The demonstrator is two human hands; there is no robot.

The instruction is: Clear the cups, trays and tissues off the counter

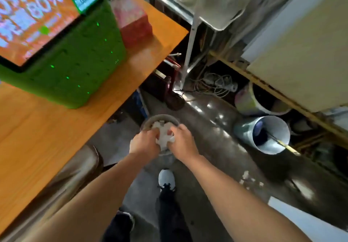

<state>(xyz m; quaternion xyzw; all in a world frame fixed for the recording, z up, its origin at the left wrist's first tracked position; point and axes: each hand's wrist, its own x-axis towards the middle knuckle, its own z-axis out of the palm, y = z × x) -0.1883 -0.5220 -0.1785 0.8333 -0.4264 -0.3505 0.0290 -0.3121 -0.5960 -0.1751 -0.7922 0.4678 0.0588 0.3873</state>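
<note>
From the head camera, much of the picture is blurry, and I cannot read the words on the bright screen in the upper left of the frame. That screen is cut off by the top and left edges. It sits on a green box with little green lights. A pink and red box behind it is too smeared for me to tell what it is.

In the middle of the frame, both hands meet over a round grey bin on the floor. The left hand and the right hand are both closed on a crumpled white tissue wad, one on each side, with the fingers curled into it. The wad sits at the bin's open top. The hands hide the near side of the bin. Both arms reach forward and down from the bottom of the frame.

The orange wooden counter fills the left side. The floor is dark and shiny. A silver bucket lies tipped on the right, near a tangle of white cables. Some white scraps lie on the floor at lower right. One white shoe toe shows below the hands.
</note>
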